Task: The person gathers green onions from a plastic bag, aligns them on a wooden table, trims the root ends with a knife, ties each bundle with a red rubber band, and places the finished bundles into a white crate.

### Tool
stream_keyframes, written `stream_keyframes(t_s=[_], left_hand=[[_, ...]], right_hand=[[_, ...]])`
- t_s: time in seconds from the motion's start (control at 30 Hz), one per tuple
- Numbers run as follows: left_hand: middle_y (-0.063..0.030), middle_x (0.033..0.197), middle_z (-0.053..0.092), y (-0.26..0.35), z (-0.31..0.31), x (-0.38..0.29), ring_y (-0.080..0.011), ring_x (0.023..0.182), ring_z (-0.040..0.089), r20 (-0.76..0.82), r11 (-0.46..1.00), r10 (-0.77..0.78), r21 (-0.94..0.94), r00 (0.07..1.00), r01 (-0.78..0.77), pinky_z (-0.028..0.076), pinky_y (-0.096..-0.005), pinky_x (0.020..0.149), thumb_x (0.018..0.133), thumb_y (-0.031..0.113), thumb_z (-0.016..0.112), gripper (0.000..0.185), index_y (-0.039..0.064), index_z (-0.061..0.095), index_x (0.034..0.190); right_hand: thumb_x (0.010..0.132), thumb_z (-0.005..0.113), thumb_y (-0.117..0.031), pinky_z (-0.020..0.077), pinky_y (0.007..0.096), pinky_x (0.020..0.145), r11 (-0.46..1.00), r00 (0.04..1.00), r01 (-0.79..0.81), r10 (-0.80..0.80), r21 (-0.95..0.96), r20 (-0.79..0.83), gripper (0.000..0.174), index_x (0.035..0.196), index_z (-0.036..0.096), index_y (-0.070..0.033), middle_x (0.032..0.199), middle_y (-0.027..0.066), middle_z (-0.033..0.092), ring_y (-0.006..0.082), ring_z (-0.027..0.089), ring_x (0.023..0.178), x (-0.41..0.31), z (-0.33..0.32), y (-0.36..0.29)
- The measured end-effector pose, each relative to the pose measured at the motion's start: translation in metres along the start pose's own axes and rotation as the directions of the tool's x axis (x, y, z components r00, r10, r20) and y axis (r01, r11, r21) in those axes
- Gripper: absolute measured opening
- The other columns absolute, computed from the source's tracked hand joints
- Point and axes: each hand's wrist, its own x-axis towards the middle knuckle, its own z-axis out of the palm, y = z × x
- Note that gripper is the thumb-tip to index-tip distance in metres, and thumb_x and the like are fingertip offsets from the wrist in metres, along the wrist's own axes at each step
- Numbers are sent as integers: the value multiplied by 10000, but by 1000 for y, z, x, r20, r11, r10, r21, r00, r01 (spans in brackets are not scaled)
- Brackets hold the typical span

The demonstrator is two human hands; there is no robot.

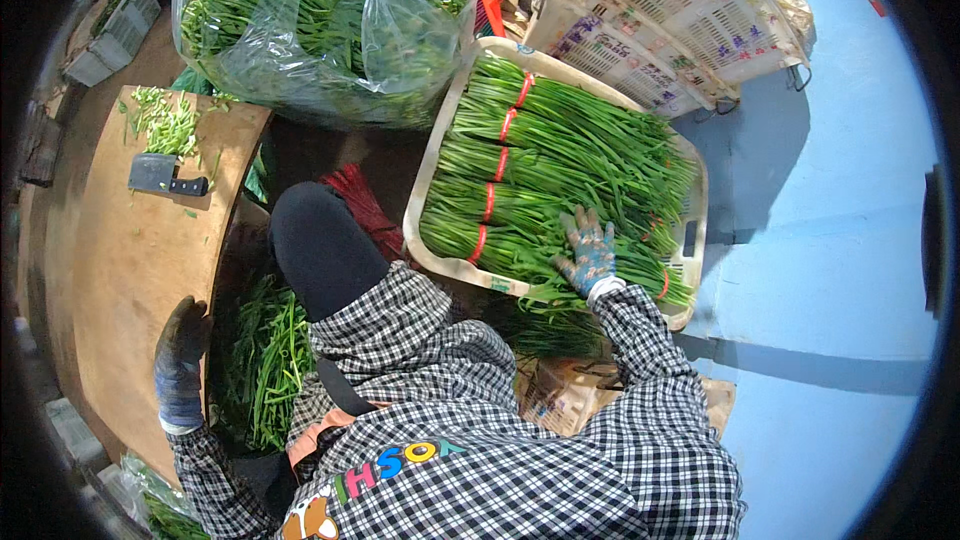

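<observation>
My right hand [589, 251], in a patterned blue-grey glove, lies with fingers spread on bundled green chives [555, 150]. Red ties [501, 163] bind the bundles, which lie side by side in a white plastic crate [420, 229]. At the near edge of a wooden table [135, 255], my left hand [180, 360] wears a soiled, dark glove. Its fingers are close together and bent at the board's edge; whether they grip it is unclear. A cleaver [154, 172] with a black handle lies farther up the board, beside cut pale stem ends [165, 120].
A clear plastic bag [315, 37] full of chives stands beyond my knee. Loose greens [274, 367] lie low between table and lap. Red tie strips [367, 210] hang near the knee. White baskets [637, 30] lean by the blue surface [825, 262] on the right.
</observation>
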Motion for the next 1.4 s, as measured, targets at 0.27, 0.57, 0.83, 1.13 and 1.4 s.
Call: stream_keyframes(t_s=[0.27, 0.57, 0.83, 1.13, 1.4], left_hand=[[-138, 1121, 559, 5, 33, 6, -225, 1043, 537, -17, 998, -41, 50, 999, 41, 427, -340, 929, 897, 187, 484, 362, -48, 491, 1172], [-89, 1095, 572, 4, 39, -79, -155, 959, 532, -155, 883, -317, 312, 936, 351, 424, -272, 847, 850, 164, 547, 381, -18, 506, 1182], [-103, 1095, 575, 12, 93, -182, -168, 951, 547, -405, 936, -345, -78, 847, 344, 437, -263, 817, 861, 85, 496, 290, -2, 540, 1134], [-162, 1188, 521, -12, 135, -288, -231, 1063, 526, -914, 938, -268, -176, 304, 297, 428, -319, 882, 884, 143, 517, 388, -65, 452, 1206], [-173, 1130, 570, -7, 113, -237, -319, 1048, 546, -587, 635, 617, 765, 523, 109, 417, -383, 914, 799, 107, 575, 319, -1, 543, 1097]], right_hand=[[815, 430, -579, 56, 536, 1065, 994, 959, -61, 84, -91, 271, 790, 1421, 61, -231, 1479, 102, 46, 294, 129, 1346, 30, 41, -3], [723, 579, -503, 163, 556, 1033, 989, 971, -12, 47, -149, 236, 772, 1351, 310, -143, 1426, 123, 245, 318, 236, 1306, 22, -42, -9], [682, 621, -95, 445, 409, 740, 664, 662, 707, -501, 243, -558, 345, 1025, 579, -110, 983, 106, 600, 297, 560, 860, 52, -127, -162], [868, 502, -41, 443, 327, 887, 111, 680, 683, -458, 722, -573, 198, 1031, 590, 29, 1017, 143, 612, 217, 574, 938, 147, -176, -314], [855, 533, -30, 454, 254, 775, -145, 76, 630, -966, 763, -246, 176, 1001, 620, 16, 963, 70, 624, 137, 570, 838, 86, -169, -522]])
